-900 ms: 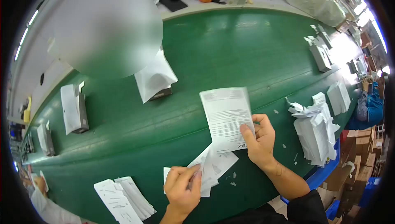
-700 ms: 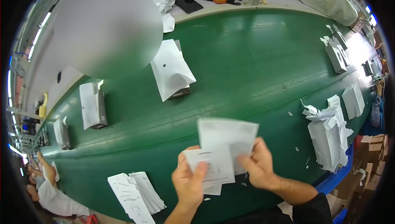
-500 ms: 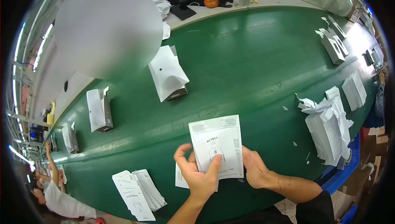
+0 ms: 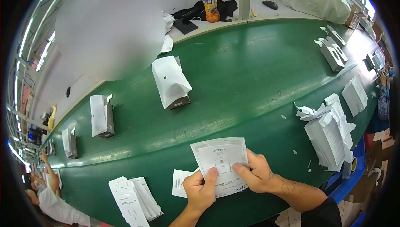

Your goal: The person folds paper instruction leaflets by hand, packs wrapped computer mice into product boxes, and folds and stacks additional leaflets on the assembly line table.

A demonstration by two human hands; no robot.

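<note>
Leaflets [image 4: 223,157] now under 2 thumbs [image 4: 211,174]

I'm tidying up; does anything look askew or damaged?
Crumpled paper sticks out of the paper stack on the right, unlike its flatter sheets, and small white scraps lie loose on the green table.

Centre of worktop [image 4: 233,93]: open green stretch between the near papers and the far rim
Left: three boxes [image 4: 173,83] in a slanting row, gaps between
Right: tall paper stack [image 4: 329,133] blocks
Near left: fanned leaflets [image 4: 135,200]
Far right: grey boxes [image 4: 332,54]
</note>
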